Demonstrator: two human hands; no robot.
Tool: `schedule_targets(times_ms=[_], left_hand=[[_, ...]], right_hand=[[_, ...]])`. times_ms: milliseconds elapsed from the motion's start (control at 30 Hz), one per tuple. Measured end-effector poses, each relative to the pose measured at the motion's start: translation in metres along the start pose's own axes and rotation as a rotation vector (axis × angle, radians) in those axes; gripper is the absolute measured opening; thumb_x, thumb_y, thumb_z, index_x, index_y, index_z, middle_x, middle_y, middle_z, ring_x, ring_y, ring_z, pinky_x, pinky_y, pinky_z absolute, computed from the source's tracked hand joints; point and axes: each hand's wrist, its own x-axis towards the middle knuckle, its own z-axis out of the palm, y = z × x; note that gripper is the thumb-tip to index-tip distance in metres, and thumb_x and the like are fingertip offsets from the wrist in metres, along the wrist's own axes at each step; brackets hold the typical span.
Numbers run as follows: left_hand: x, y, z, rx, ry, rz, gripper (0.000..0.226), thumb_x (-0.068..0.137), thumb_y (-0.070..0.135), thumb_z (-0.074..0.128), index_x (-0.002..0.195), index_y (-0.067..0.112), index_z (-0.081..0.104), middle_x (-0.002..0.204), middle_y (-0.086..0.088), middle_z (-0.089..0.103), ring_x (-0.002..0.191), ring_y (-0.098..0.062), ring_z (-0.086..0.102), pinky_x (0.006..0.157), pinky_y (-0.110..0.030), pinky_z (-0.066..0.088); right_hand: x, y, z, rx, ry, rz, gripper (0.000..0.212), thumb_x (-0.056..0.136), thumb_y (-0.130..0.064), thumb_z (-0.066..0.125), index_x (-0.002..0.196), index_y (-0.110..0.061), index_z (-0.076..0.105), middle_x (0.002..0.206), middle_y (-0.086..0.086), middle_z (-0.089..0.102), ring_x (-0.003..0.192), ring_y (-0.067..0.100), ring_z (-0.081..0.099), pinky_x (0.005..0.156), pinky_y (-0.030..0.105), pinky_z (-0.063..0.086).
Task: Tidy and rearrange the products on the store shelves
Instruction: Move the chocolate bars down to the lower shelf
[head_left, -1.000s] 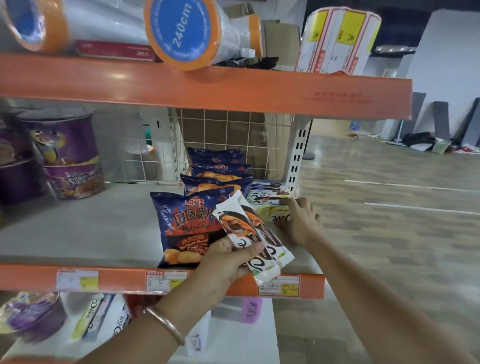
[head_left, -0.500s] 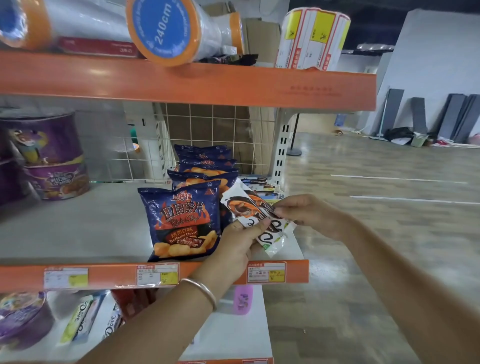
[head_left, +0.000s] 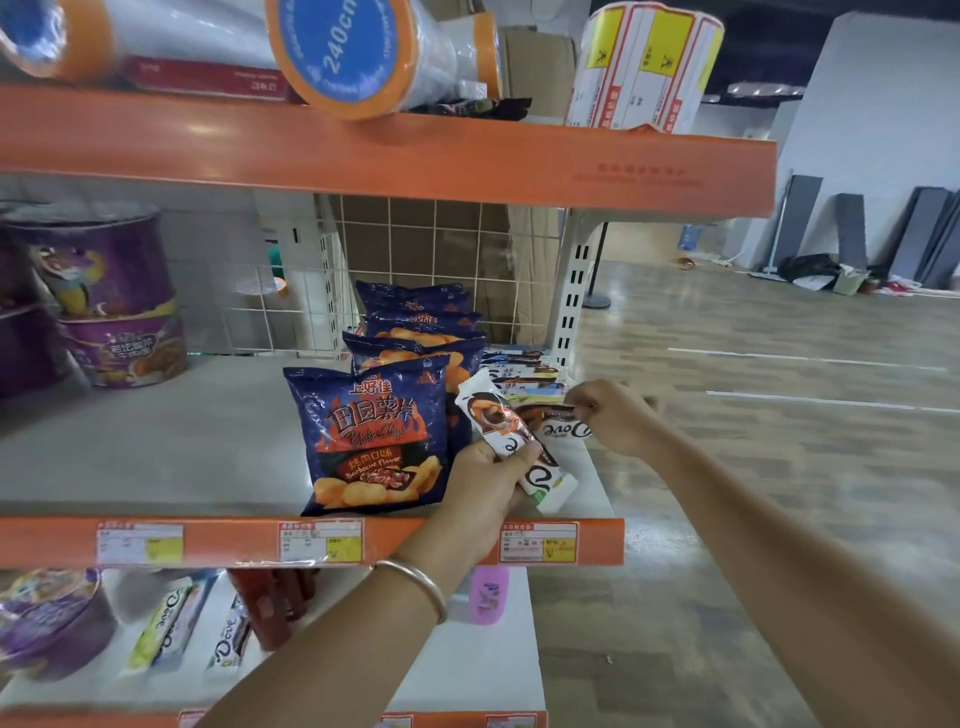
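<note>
1. Left hand (head_left: 483, 493): grip closed round a small stack of Dove bars (head_left: 550, 480), held tilted over the front edge of the middle shelf (head_left: 156, 441).
2. The stack sits just right of the front barbecue chip bag (head_left: 374, 436).
3. Right hand (head_left: 618, 418): grip pinches the end of a single Dove bar (head_left: 563, 428) lying flat on the shelf.
4. A row of chocolate bars (head_left: 524, 374) runs behind it at the shelf's right end, towards the wire mesh back.
5. More chip bags (head_left: 415, 322) stand in file behind the front one.
6. Purple noodle tubs (head_left: 114, 301) are stacked far left, well apart.
7. Silver bangle (head_left: 415, 577) on the left wrist.
8. Film rolls (head_left: 353, 52) lie on the top shelf.
</note>
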Motion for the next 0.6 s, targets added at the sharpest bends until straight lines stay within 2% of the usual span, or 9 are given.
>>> schedule_targets(times_ms=[33,100,167,300,467,600], left_hand=[[0.000,0.000,0.000,-0.002,0.001,-0.004,0.005,0.087,0.002,0.060,0.086,0.006,0.063,0.084,-0.010,0.070,0.073,-0.019,0.068,0.080,-0.039,0.057],[0.001,0.000,0.000,0.004,-0.009,-0.005,0.006,0.088,0.002,0.058,0.086,0.007,0.062,0.083,-0.010,0.069,0.072,-0.018,0.067,0.077,-0.037,0.058],[0.001,0.000,0.000,0.018,-0.018,-0.001,0.007,0.089,0.003,0.057,0.086,0.008,0.061,0.082,-0.010,0.069,0.071,-0.018,0.068,0.076,-0.037,0.058],[0.002,-0.003,-0.002,0.041,-0.017,0.020,0.005,0.089,0.004,0.059,0.087,0.008,0.061,0.087,-0.013,0.069,0.078,-0.023,0.068,0.085,-0.045,0.056],[0.002,-0.003,-0.001,0.060,-0.006,0.030,0.006,0.089,0.005,0.059,0.087,0.009,0.062,0.092,-0.012,0.069,0.083,-0.023,0.067,0.083,-0.041,0.056],[0.000,-0.003,-0.001,0.077,0.007,0.028,0.004,0.088,0.006,0.061,0.088,0.010,0.063,0.097,-0.013,0.069,0.089,-0.025,0.067,0.086,-0.043,0.055]], right_hand=[[0.002,0.001,0.004,-0.012,-0.010,0.003,0.030,0.096,-0.017,0.038,0.110,-0.032,0.061,0.107,-0.012,0.057,0.112,0.012,0.042,0.086,0.030,0.017],[0.005,-0.003,0.011,0.003,0.006,0.035,0.033,0.096,-0.016,0.037,0.114,-0.030,0.060,0.118,-0.007,0.060,0.120,0.020,0.042,0.097,0.037,0.025],[0.007,-0.007,0.017,-0.010,0.046,0.065,0.035,0.096,-0.016,0.036,0.120,-0.029,0.059,0.126,-0.001,0.057,0.124,0.025,0.039,0.100,0.041,0.027],[0.007,-0.007,0.027,-0.013,0.137,0.011,0.035,0.095,-0.015,0.039,0.123,-0.025,0.057,0.130,0.005,0.048,0.126,0.027,0.035,0.100,0.041,0.024],[0.007,-0.006,0.038,0.043,0.173,0.016,0.034,0.095,-0.018,0.043,0.128,-0.024,0.049,0.134,0.007,0.044,0.127,0.027,0.035,0.104,0.043,0.023],[0.003,-0.004,0.040,-0.070,0.210,0.032,0.041,0.093,-0.028,0.047,0.134,-0.024,0.042,0.139,0.007,0.036,0.127,0.032,0.030,0.105,0.045,0.022]])
